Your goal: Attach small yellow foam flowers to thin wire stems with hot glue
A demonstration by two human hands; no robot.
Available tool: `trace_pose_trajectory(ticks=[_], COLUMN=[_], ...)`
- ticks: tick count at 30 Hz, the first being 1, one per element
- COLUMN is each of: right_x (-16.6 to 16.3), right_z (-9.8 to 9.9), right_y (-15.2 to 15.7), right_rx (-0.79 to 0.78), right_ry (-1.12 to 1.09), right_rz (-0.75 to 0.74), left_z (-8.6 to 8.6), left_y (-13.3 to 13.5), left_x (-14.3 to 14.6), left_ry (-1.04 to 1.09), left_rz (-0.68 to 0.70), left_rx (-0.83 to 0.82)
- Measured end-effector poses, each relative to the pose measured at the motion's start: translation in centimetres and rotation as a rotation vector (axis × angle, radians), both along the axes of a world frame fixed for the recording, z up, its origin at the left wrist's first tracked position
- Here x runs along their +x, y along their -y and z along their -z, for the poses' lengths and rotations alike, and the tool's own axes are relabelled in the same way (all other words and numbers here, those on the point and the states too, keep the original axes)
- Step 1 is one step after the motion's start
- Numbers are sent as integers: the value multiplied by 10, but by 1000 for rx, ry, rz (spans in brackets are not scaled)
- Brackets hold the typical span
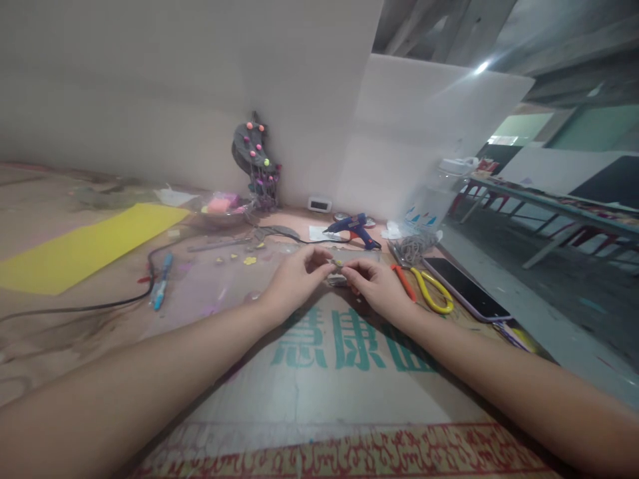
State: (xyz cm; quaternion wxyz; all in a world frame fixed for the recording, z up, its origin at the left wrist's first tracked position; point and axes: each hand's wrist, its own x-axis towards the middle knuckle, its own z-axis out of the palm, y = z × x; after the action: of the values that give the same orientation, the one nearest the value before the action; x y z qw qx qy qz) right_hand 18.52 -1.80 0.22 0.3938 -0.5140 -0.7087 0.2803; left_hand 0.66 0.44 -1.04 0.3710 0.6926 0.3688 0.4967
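Over the middle of the table, my left hand (298,278) and my right hand (378,284) meet almost fingertip to fingertip. Between them both pinch a small yellowish-grey piece (338,264), too small and blurred to name. Just behind the hands lies a blue glue gun (355,227) with an orange trigger. Pliers with one orange and one yellow handle (433,293) rest right of my right hand. Small yellow flower-shaped cutouts (249,261) are scattered left of my left hand.
At the left lie a yellow sheet (94,243), a blue pen (162,283) and a black cable (74,309). A grey crescent decoration with coloured balls (253,150) stands at the back, near a small digital clock (319,204). Rightward are grey cord (417,249), a phone (466,288) and a clear bottle (439,189).
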Motion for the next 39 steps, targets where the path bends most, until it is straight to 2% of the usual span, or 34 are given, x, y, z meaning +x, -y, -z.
trace_pose_trajectory(ticks=[5,8,14,18,22,29,39], right_x=[3,5,6,4,1,-1,-4], right_z=[6,9,-2,-7,-6,-3,-4], right_y=[-6,-10,-5,2,4,-1,1], right_rx=[-6,53,221,271,189,-41,-119], right_ry=[-68,-97,103,122,57,-191,-243], right_rz=[-32,-38,71,72,59,42,27], left_z=[-4,-2,2,1,2,4,0], left_y=[3,1,-3,-2,-2,-5,2], left_x=[-1,-2,-1,0,0,0,1], left_ry=[-37,-41,-73,-86,-83,-22,-110], left_rz=[-19,-40,-49,-4,43,29,33], left_rx=[11,16,30,11,-6,-15,-42])
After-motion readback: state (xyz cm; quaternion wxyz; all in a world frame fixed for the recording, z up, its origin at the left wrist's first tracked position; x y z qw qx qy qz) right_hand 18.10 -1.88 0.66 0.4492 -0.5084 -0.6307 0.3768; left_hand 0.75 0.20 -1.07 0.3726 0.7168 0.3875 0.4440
